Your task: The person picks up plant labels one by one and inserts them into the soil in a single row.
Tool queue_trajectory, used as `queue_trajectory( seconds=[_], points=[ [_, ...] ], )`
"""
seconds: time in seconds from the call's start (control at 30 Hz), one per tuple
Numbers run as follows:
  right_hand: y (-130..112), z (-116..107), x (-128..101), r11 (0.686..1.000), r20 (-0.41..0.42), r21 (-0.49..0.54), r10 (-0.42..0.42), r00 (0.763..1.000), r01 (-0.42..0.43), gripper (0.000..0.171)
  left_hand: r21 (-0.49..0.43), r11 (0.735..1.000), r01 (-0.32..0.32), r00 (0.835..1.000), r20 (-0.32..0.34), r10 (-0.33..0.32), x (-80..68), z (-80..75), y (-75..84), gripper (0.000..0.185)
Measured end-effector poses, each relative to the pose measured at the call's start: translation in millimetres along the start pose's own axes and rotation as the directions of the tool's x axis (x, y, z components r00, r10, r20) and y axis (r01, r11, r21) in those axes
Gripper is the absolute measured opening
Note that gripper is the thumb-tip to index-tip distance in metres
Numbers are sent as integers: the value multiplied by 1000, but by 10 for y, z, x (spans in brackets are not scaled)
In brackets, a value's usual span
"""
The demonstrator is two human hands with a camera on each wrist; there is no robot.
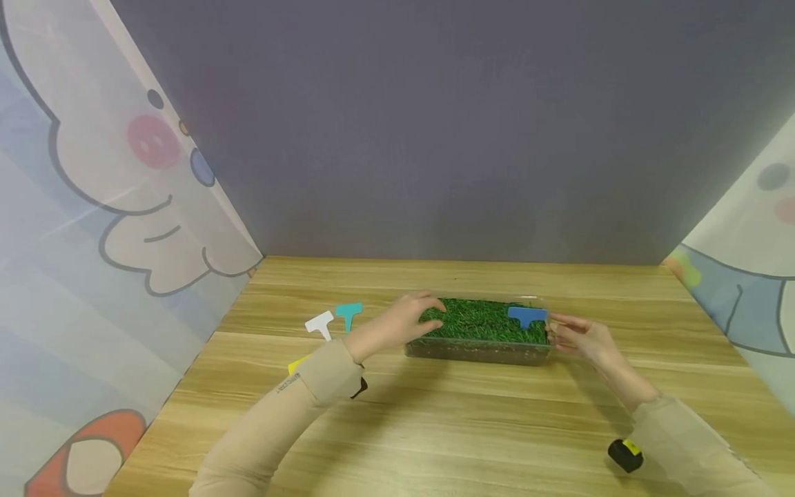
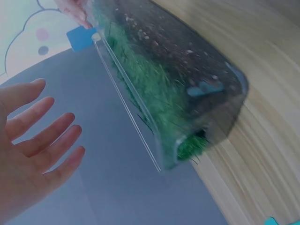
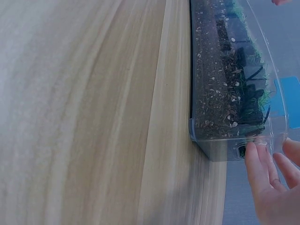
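Observation:
A clear plastic box (image 1: 478,351) holds dark, speckled soil (image 3: 213,79) under green artificial grass (image 1: 475,319). Near its right end, a blue T-shaped plant label (image 1: 526,316) stands in the grass. My left hand (image 1: 406,319) hovers at the box's left end, fingers spread and holding nothing; in the left wrist view a gap separates this hand (image 2: 35,145) from the box. At the opposite end, my right hand (image 1: 586,339) touches the end wall with nearly straight fingers. The right wrist view shows those fingertips (image 3: 251,147) beside a hole in the wall, thumb near the rim.
Left of the box lie a white T-shaped label (image 1: 320,323), a teal one (image 1: 349,312) and a yellow piece (image 1: 298,364) partly hidden by my left sleeve. A small black device (image 1: 624,455) is beside my right sleeve. A grey wall (image 1: 435,138) rises behind the wooden table (image 1: 472,428).

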State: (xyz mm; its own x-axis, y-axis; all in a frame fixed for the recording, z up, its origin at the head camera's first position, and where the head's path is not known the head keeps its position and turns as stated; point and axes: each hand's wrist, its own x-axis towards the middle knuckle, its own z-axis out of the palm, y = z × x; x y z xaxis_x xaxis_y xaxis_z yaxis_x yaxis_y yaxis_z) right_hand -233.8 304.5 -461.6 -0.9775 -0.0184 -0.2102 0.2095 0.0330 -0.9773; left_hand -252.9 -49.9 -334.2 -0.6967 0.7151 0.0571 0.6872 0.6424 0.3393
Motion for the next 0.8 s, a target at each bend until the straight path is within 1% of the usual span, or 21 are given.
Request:
queue_trajectory(
  seconds=[0.2, 0.27, 0.37, 0.5, 0.57, 0.73, 0.8],
  points=[
    [2, 4, 11, 1000, -12, -7, -7, 1000, 7, 76, -43, 998, 45, 998, -41, -46, -164, -22, -119, 28],
    [9, -1, 17, 1000, -7, -6, -16, 1000, 16, 76, -39, 998, 54, 997, -54, -56, -226, -26, -154, 27],
    [18, -5, 21, 1000, -2, -7, -13, 1000, 13, 77, -24, 999, 44, 996, -73, -46, -325, -28, -214, 26],
    [29, -10, 19, 1000, 4, -10, -12, 1000, 12, 77, -16, 1000, 12, 995, -99, -14, -452, -22, -318, 25],
    [25, -10, 12, 1000, 8, -10, -15, 1000, 15, 77, -17, 1000, 13, 994, -112, -15, -514, -20, -370, 25],
    [14, -6, 5, 1000, 8, -9, -12, 1000, 12, 77, 8, 997, 71, 989, -129, -70, -675, -34, -477, 26],
    [15, -2, 6, 1000, 3, -10, -12, 1000, 12, 77, 24, 996, 83, 987, -139, -79, -734, -51, -509, 25]
  ],
)
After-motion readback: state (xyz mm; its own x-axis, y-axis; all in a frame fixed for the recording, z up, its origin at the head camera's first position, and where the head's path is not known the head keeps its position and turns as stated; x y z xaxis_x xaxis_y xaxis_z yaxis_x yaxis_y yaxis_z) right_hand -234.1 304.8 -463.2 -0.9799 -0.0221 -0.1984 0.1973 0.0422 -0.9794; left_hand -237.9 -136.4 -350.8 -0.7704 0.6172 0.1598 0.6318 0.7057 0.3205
